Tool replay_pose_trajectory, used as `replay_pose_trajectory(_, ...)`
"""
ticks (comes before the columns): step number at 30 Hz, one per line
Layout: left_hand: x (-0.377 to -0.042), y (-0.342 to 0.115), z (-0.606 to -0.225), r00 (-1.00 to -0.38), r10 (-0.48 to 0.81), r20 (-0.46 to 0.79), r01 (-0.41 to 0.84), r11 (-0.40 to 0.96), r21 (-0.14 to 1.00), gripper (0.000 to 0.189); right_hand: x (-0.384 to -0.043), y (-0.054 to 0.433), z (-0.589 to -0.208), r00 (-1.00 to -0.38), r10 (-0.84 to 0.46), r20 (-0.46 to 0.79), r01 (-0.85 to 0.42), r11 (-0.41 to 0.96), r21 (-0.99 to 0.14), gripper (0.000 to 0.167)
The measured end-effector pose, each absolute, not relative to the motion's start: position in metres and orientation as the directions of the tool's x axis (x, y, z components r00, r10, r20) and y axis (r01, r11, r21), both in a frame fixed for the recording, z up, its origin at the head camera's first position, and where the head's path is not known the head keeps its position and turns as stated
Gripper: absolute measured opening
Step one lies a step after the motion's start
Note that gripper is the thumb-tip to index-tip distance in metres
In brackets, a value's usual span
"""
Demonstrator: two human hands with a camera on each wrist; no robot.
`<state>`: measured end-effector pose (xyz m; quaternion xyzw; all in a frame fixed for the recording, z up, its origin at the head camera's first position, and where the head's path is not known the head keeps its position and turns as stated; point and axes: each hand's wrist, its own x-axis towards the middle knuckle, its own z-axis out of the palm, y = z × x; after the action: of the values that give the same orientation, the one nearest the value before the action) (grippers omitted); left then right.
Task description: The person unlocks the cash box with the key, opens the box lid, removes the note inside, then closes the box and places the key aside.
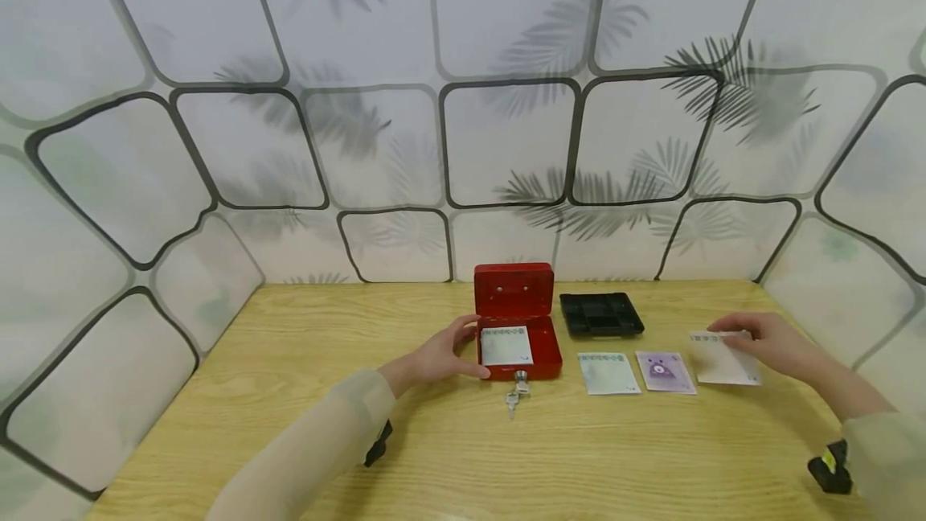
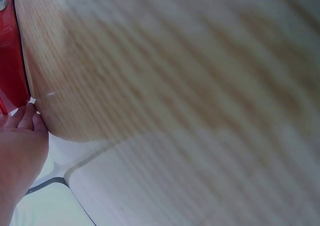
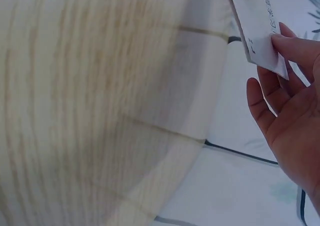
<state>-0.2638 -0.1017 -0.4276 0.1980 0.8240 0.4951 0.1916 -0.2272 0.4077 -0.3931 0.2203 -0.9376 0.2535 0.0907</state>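
My left hand [image 1: 440, 354] rests at the left side of an open red metal cash box [image 1: 551, 350], thumb by its front corner and fingertips along its side wall. Inside the box lies a pale green play banknote [image 1: 506, 346]. Between thumb and fingers, my right hand [image 1: 777, 342] pinches a whitish paper note [image 1: 719, 362], at the right of the table. In the right wrist view the thumb presses on the printed face of this paper [image 3: 260, 38], with the fingers behind it. Left of it lie a purple note with a bear picture [image 1: 664, 373] and another pale green note [image 1: 608, 375].
A black compartment tray [image 1: 602, 315] stands right of the cash box. Small keys [image 1: 512, 401] hang from the lock at the box's front. Patterned fabric walls [image 1: 506, 143] close off the back and sides of the wooden table [image 1: 506, 465].
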Motion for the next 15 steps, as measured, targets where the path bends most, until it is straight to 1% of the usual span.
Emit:
replay_pose_trajectory(6, -0.265, -0.102, -0.428, -0.847, 0.519, -0.116, 0.137, 0.424, 0.895, 0.089, -0.229, 0.416, -0.405, -0.901, -0.358, 0.244, -0.431, 0.797, -0.424, 0.013)
replay_pose_trajectory(13, -0.265, -0.102, -0.429, -0.842, 0.529, -0.103, 0.146, 0.408, 0.901, 0.087, -0.230, 0.416, -0.415, -0.937, -0.322, 0.134, -0.345, 0.800, -0.492, 0.020)
replay_pose_trajectory(15, -0.265, -0.102, -0.429, -0.841, 0.532, -0.096, 0.152, 0.402, 0.903, 0.087, -0.231, 0.415, -0.416, -0.942, -0.318, 0.109, -0.329, 0.804, -0.495, 0.021)
